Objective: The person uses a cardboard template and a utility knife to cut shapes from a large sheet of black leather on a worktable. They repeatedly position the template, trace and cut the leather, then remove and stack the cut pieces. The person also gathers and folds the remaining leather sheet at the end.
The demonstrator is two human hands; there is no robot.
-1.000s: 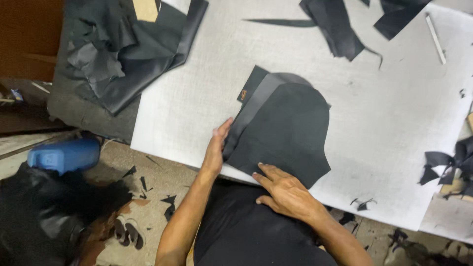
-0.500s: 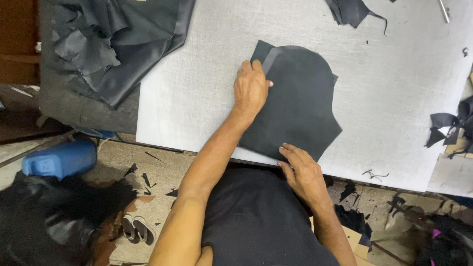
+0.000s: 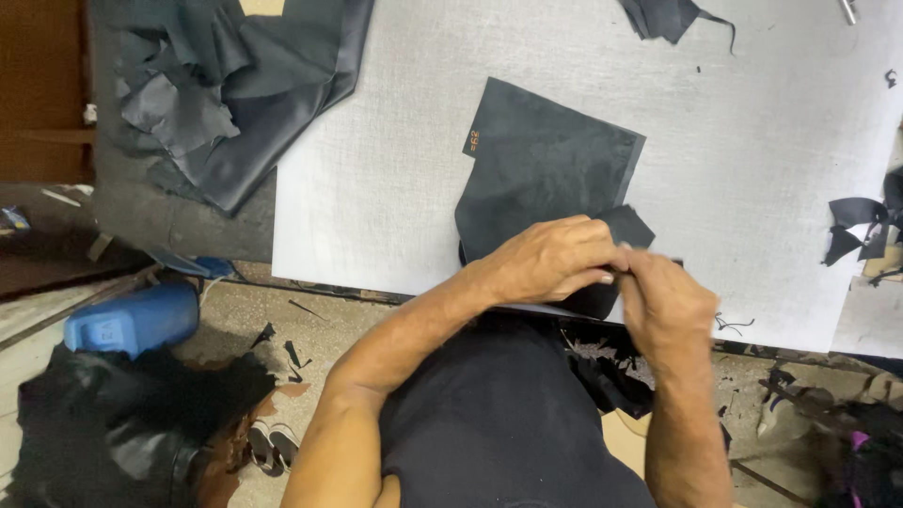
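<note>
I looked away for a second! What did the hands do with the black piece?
Both hands left their flat spots on the black leather piece and met at its near edge; left hand and right hand now pinch it together, one corner folded up. The white board and leather pile stayed.

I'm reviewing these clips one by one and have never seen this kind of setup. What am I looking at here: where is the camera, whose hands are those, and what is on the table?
The camera sits on a person's head and looks straight down, so the two bare arms rising from the bottom are the wearer's own. No machine is involved. The left hand and right hand meet at the near edge of a dark cut piece of leather-like material, pinching it between the fingertips. That piece lies flat on a white work board. A heap of dark material lies at the board's far left, and small dark scraps lie near its top edge. On the floor stands a blue plastic container.
</note>
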